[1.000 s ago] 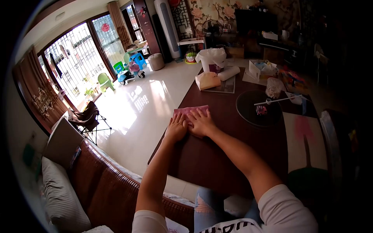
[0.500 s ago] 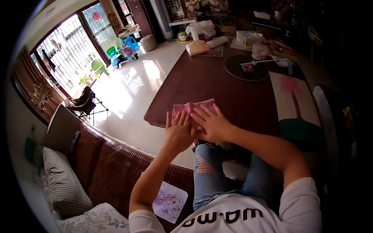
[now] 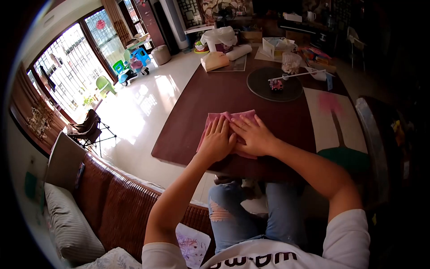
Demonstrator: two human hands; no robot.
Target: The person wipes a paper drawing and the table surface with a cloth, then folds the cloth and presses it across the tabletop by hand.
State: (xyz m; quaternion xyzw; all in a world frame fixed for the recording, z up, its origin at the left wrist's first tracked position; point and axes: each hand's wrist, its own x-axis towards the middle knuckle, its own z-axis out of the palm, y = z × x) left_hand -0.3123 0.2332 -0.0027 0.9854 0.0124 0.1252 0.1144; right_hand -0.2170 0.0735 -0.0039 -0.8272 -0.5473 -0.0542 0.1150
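Pink cloth (image 3: 245,113) lies crosswise on the table (image 3: 183,123) — left hand (image 3: 217,141) and right hand (image 3: 255,138) flat on it, fingers loosely spread.

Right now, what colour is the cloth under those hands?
The cloth is pink, seen best in the head view.

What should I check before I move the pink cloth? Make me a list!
1. Left hand and right hand both on the pink cloth: ok.
2. Cloth lying on the table: ok.
3. Cloth smooth all over: not ok, it wrinkles near the fingertips.
4. Cloth apart from the round board: ok.
5. White stick all within the round board's edge: not ok, one end reaches past it.
6. Cloth wet or dry: cannot tell.
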